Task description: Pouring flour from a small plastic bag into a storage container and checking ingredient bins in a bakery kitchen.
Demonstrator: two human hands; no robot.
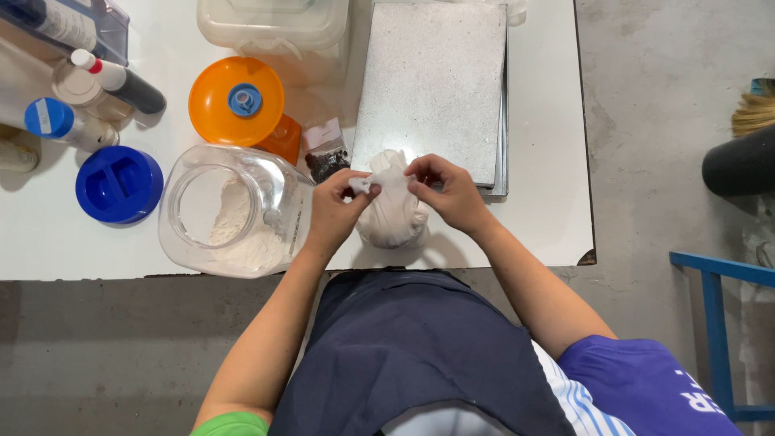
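Observation:
A small clear plastic bag of white powder point(393, 216) stands on the white table point(533, 218) near its front edge. My left hand point(337, 207) pinches the bag's gathered neck from the left. My right hand point(446, 190) grips the neck from the right, fingers curled around the plastic. Just left of my left hand lies a big clear plastic jar point(234, 211) on its side, with white powder inside and its mouth open.
A blue lid point(119, 184) lies left of the jar. An orange-lidded container point(239, 102), a small packet of dark bits point(326, 150), bottles point(113, 79) and a flat grey metal tray point(436, 81) sit farther back. A blue frame point(714, 278) stands on the floor at right.

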